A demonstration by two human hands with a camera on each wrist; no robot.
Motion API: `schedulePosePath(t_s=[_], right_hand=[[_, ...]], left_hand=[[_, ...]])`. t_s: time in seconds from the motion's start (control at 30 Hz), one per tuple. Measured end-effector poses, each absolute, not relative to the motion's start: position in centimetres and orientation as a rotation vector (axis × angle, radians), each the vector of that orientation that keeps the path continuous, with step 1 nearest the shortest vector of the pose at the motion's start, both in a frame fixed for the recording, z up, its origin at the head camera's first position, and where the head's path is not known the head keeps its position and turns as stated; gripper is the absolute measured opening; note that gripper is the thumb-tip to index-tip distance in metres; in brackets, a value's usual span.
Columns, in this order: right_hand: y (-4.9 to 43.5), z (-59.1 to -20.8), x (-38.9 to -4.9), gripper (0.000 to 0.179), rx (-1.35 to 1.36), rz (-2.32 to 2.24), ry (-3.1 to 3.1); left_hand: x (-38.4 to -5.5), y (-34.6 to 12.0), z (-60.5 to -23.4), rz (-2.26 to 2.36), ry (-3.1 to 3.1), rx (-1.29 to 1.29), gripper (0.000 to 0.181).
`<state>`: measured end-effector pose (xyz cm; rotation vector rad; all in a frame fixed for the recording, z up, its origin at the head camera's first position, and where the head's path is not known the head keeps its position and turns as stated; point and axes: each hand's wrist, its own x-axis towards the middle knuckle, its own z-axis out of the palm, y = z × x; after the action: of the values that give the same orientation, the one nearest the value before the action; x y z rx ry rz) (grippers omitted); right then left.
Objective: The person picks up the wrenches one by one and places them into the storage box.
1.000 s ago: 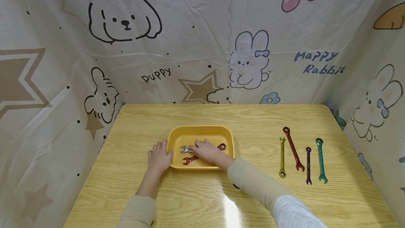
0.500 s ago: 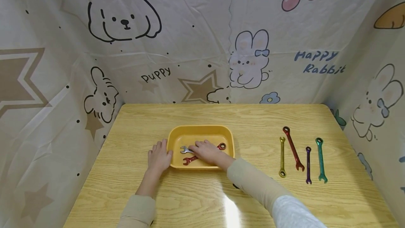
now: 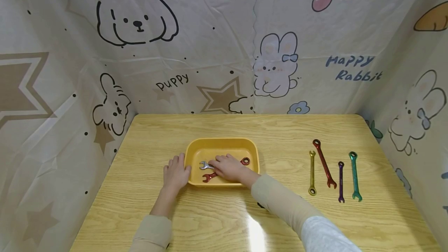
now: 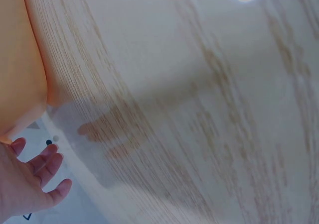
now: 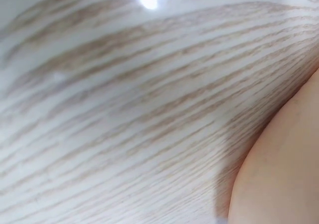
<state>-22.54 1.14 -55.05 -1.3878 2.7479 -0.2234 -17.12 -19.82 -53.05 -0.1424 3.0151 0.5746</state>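
Note:
A yellow tray (image 3: pixel 210 146) stands left of the middle of the wooden table. My left hand (image 3: pixel 176 173) lies along its left side, fingers fairly straight and thumb at the rim. Inside the tray, my right hand (image 3: pixel 229 167) grips a silver wrench (image 3: pixel 203 165), whose open end sticks out past the fingertips; the rest is hidden under the hand. A red wrench (image 3: pixel 208 177) lies slanted on the tray floor beneath that hand, its two ends showing. In the left wrist view, several loosely spread fingers (image 4: pixel 47 167) appear at lower left.
To the right on the table (image 3: pixel 280 135) lie a yellow wrench (image 3: pixel 312 172), a larger red wrench (image 3: pixel 324 164), a small purple wrench (image 3: pixel 341 182) and a green wrench (image 3: pixel 355 176). A patterned cloth (image 3: pixel 210 42) surrounds the table at the back and sides. The right wrist view shows mainly tabletop (image 5: pixel 124 109).

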Motion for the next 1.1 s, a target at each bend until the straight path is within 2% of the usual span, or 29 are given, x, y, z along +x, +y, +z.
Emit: schedulePosePath(t_s=[0.6, 1.1], right_hand=[[1.6, -53.7, -22.6, 0.030, -1.274, -0.382, 2.809], [3.5, -51.6, -22.3, 0.026, -1.341, -0.523, 2.980]], left_hand=[[-17.1, -19.7, -53.0, 0.574, 3.011, -0.140, 0.042], [-17.2, -19.8, -53.1, 0.574, 3.006, -0.145, 0.042]])
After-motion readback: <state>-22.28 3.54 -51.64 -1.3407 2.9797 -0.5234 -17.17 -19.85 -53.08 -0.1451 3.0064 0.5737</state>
